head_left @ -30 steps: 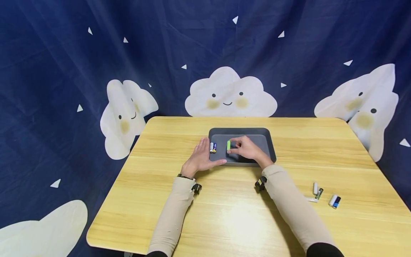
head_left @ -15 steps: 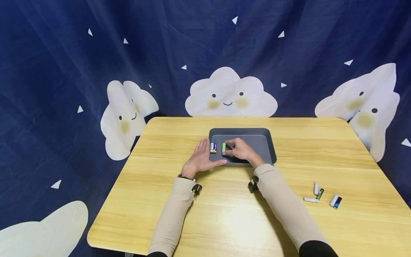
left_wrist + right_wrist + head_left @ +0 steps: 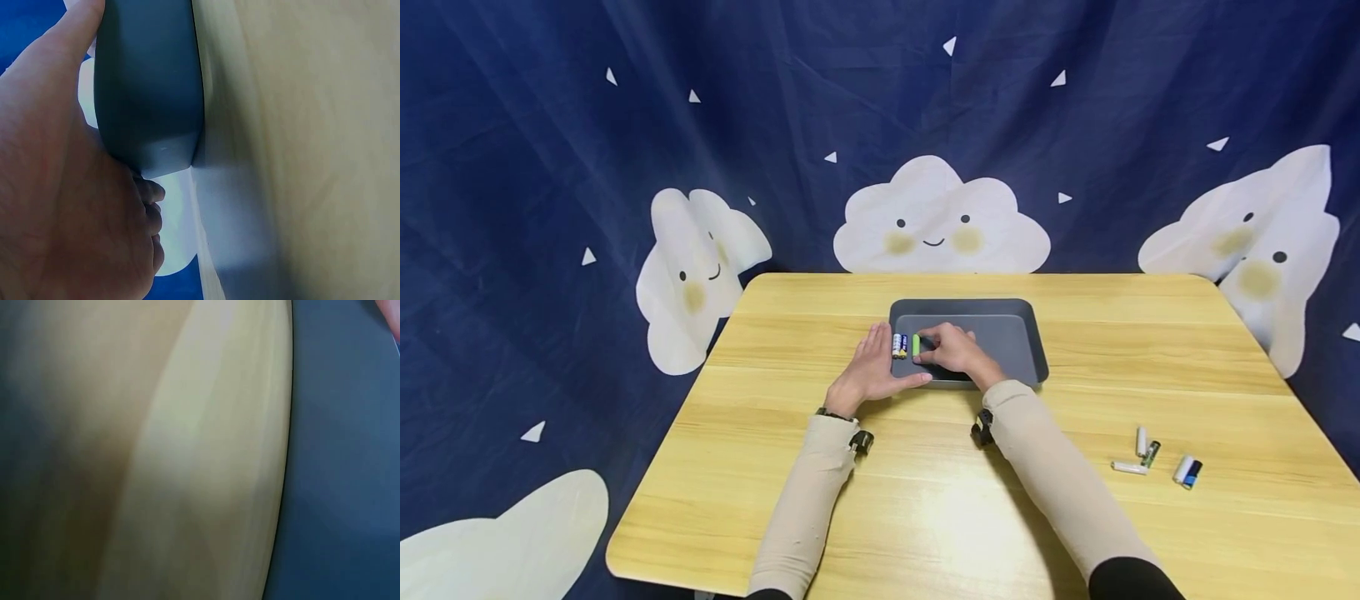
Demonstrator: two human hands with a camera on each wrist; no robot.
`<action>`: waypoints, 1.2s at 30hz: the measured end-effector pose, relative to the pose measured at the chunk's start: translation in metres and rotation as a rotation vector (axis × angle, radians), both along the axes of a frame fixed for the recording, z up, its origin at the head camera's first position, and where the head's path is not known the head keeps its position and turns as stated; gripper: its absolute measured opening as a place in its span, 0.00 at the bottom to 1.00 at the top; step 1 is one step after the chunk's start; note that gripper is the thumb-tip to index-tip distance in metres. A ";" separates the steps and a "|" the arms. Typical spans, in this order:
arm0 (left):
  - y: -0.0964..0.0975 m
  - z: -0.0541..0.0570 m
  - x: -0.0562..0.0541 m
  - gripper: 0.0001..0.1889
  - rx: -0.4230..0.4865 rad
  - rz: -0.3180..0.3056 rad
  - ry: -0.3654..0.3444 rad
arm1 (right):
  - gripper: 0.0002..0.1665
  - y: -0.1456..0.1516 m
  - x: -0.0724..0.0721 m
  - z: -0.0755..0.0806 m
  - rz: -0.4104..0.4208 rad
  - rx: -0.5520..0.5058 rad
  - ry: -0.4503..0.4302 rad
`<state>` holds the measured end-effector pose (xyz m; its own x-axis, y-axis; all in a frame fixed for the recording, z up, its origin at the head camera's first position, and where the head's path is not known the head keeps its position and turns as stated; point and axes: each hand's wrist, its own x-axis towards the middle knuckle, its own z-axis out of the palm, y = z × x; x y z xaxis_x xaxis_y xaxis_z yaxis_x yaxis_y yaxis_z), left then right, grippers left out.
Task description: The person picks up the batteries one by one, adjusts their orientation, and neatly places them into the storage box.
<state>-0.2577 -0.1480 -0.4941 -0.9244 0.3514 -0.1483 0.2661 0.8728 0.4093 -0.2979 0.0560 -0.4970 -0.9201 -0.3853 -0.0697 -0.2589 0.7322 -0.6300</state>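
Observation:
A dark grey tray point(image 3: 964, 306) lies on the table. Inside its left end, a white battery point(image 3: 897, 346) and a blue battery point(image 3: 903, 347) stand side by side. My right hand point(image 3: 953, 348) pinches a green battery point(image 3: 916, 347) between thumb and fingers, just right of that pair; whether it touches the tray floor I cannot tell. With straight fingers, my left hand point(image 3: 872, 367) rests along the tray's left side, its thumb at the front rim. The left wrist view shows the palm against the tray's outer wall point(image 3: 150, 81). In the right wrist view the green battery is out of sight.
Toward the right of the wooden table point(image 3: 940, 467) lie several loose batteries: a white one point(image 3: 1141, 442), a dark green one point(image 3: 1152, 453), another white one point(image 3: 1129, 468) and a white-and-blue pair point(image 3: 1187, 471). A dark blue curtain point(image 3: 805, 100) with clouds hangs behind the table.
My right hand has moved left inside the tray, carrying the green battery close to the white and blue batteries. The left hand stays in place at the tray's left side.

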 end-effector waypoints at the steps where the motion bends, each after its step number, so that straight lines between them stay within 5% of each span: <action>1: 0.000 0.000 0.000 0.68 -0.001 0.001 0.001 | 0.37 -0.001 0.000 0.000 -0.003 0.004 0.001; 36: 0.000 0.003 0.003 0.68 0.020 0.007 -0.017 | 0.43 -0.010 0.002 -0.001 -0.025 0.029 0.007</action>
<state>-0.2543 -0.1485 -0.4909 -0.9244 0.3479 -0.1567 0.2528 0.8661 0.4313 -0.2956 0.0457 -0.4984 -0.9300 -0.3600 -0.0740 -0.2447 0.7567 -0.6062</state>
